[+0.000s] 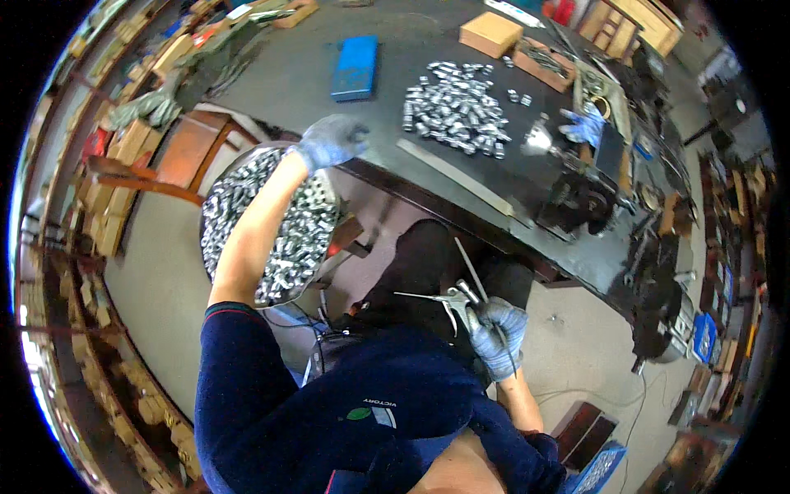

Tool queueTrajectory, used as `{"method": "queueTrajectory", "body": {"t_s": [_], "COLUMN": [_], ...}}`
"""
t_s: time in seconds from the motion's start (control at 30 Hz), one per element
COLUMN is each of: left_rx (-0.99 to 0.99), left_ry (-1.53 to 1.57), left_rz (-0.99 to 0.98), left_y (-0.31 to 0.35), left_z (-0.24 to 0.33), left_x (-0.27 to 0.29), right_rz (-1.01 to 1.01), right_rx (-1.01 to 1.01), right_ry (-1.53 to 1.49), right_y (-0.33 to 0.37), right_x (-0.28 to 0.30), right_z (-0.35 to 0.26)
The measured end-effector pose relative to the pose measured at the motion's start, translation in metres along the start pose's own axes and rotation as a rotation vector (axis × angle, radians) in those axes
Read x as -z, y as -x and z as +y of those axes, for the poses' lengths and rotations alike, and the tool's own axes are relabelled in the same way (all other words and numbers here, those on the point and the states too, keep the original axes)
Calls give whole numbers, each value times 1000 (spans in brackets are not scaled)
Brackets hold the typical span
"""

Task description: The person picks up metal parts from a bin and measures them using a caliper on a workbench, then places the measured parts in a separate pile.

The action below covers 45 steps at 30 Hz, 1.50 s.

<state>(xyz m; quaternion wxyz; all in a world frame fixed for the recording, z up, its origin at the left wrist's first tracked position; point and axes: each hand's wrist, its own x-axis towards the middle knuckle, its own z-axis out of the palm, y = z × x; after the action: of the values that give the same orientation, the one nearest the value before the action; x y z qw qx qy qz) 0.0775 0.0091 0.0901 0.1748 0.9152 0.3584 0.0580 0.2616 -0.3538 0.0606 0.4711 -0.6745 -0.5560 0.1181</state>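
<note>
My left hand [333, 142], in a grey-blue work glove, is over the near edge of the dark workbench [280, 82], beside a round basin [206, 255] full of small shiny metal cylinders [288, 239]. Its fingers are blurred, and whether they hold anything is unclear. Low in front of my lap, my gloved right hand [499, 333] is closed around a silver air blow gun [454, 303], its thin nozzle pointing left. A slim file-like rod [471, 265] also passes through that grip. Beside the gun's head is a small metal cylinder [466, 288].
On the bench are a pile of metal cylinders [457, 109], a blue box [355, 69], a long flat metal bar [454, 176], a cardboard box [490, 34] and a vise [576, 202]. A wooden chair [185, 156] stands behind the basin. Loaded shelves line both sides.
</note>
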Motion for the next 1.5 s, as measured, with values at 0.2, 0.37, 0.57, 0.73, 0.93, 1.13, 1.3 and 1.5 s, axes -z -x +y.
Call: {"method": "queueTrajectory", "body": {"t_s": [0.2, 0.37, 0.57, 0.73, 0.93, 1.13, 1.3, 1.5], "left_rx": [254, 523, 381, 367, 428, 186, 335, 497], "left_ry": [-302, -493, -500, -552, 415, 1641, 2036, 1656], "left_rz": [-193, -222, -229, -257, 73, 7, -304, -129], "left_y": [98, 93, 89, 95, 103, 135, 140, 147], "left_z": [-108, -83, -88, -96, -73, 54, 114, 138], "left_x": [-4, -35, -47, -55, -29, -60, -114, -122], "right_rz": [-81, -93, -49, -72, -84, -166, -129, -121], "right_rx": [51, 48, -15, -114, -9, 61, 88, 98], "right_ry": [-139, -155, -176, -200, -142, -136, -215, -159], "right_y": [-6, -8, 1, 10, 0, -10, -14, -14], "right_x": [-15, -15, -13, -12, -5, -12, -11, -12], "right_z": [4, 1, 9, 14, 8, 0, -8, -2]}}
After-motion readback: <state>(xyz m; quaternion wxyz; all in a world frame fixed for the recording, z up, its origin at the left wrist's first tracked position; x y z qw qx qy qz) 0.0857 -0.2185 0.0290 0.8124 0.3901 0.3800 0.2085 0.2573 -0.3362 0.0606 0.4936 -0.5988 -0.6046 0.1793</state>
